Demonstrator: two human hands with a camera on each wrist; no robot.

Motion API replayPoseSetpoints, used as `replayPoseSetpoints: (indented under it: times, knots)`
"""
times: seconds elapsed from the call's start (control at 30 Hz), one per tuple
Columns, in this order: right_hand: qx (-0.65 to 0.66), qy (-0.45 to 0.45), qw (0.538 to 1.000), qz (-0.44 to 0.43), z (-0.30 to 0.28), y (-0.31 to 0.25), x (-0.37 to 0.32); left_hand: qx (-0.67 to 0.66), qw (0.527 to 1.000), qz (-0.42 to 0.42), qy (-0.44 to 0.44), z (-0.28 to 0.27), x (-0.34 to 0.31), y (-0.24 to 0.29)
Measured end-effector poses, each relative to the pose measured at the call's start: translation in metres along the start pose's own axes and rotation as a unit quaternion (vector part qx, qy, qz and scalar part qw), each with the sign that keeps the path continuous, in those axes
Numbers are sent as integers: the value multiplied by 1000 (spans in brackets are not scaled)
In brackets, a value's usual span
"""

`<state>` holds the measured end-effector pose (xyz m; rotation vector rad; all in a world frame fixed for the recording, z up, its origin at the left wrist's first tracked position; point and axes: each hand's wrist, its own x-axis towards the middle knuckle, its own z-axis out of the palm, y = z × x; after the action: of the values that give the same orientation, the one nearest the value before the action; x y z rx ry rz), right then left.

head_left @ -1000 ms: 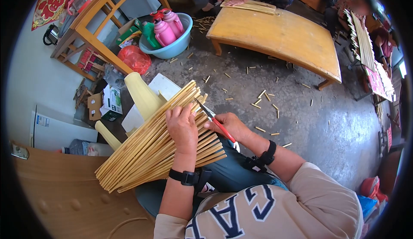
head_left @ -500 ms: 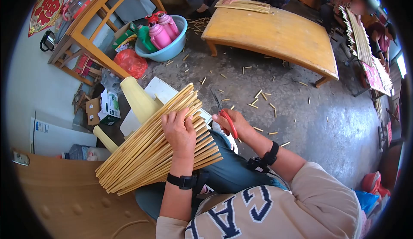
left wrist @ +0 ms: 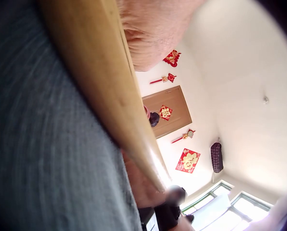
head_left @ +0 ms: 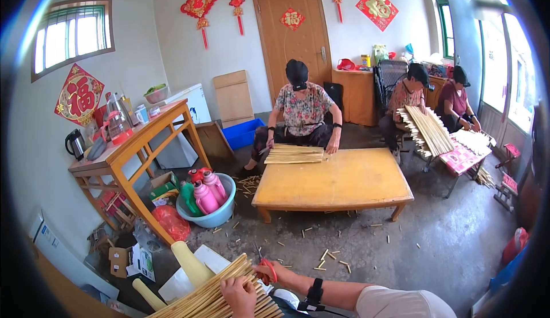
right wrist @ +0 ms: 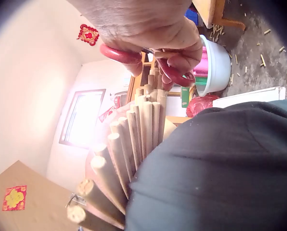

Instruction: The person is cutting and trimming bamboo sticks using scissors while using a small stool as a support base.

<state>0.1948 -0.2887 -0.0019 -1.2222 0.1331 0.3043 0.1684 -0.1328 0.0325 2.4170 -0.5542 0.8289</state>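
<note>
A layered bundle of straw-coloured stalks [head_left: 215, 292] lies across the person's lap, at the bottom of the head view. The left hand [head_left: 239, 295] holds it from above, fingers bent over the stalks. Just right of the stalk ends, the right hand [head_left: 266, 271] grips red-handled scissors [head_left: 269, 267], blades pointing up and away. The right wrist view shows fingers through the red handle loops [right wrist: 120, 55], above a row of cut stalk ends [right wrist: 99, 162]. One stalk [left wrist: 102, 77] runs large across the left wrist view, beside the grey trousers [left wrist: 52, 144].
Beyond the lap stands a low yellow table [head_left: 332, 180], where another person [head_left: 301, 112] handles stalks. Two more people sit at the right with a stalk mat [head_left: 429, 129]. Short cut pieces [head_left: 323, 256] litter the floor. A blue basin [head_left: 213, 218] holds thermos flasks.
The head view has tilted up, so the hands sit lower in it. Around half a second ago the scissors came away from the stalk ends; the left hand stays on the bundle.
</note>
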Motion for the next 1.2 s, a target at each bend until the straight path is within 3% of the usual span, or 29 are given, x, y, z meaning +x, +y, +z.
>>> replayPoseSetpoints:
  times: [0.2,0.27,0.33,0.4,0.43,0.47,0.5,0.53,0.6,0.73,0.93,1.0,1.03,1.07,1.2]
  knots:
    - [-33,3,999,-16,-2,11,27,30,1000,7,4,12,-3,-7]
    - [-38,27,997,-66,2,9,29,32,996,-7,87,16,0,-8]
    - [-152,54,981,-110,2,12,34,-2,994,-41,103,4,3,5]
    - [-175,25,982,-73,-1,-7,45,25,995,-33,95,14,3,-10]
    - [-163,10,982,-98,19,20,46,3,994,-103,43,-8,-13,-11]
    - [-120,64,988,-67,-3,-8,23,31,995,-34,90,14,-4,7]
    - [-59,28,992,-107,6,-15,7,54,993,-56,85,13,-7,9]
    - [-13,-18,995,-94,21,-16,16,90,990,-52,92,-9,0,5]
    - [-19,-2,993,-118,11,-18,18,92,991,-70,63,3,5,9]
    - [43,41,996,-70,22,-1,16,116,989,-91,6,-8,-7,7]
    - [24,0,989,-146,32,-10,11,101,987,-97,-73,-28,10,-1]
    - [18,-12,991,-131,32,-13,23,91,994,-68,-6,-17,11,-15]
    - [-55,-53,974,-211,18,-5,44,90,992,-85,-36,-13,-6,0]
    - [1,-27,988,-153,34,-10,28,127,988,-82,-29,-25,12,-16]
    - [91,7,991,-100,39,-10,31,71,994,-83,17,-30,10,-13]
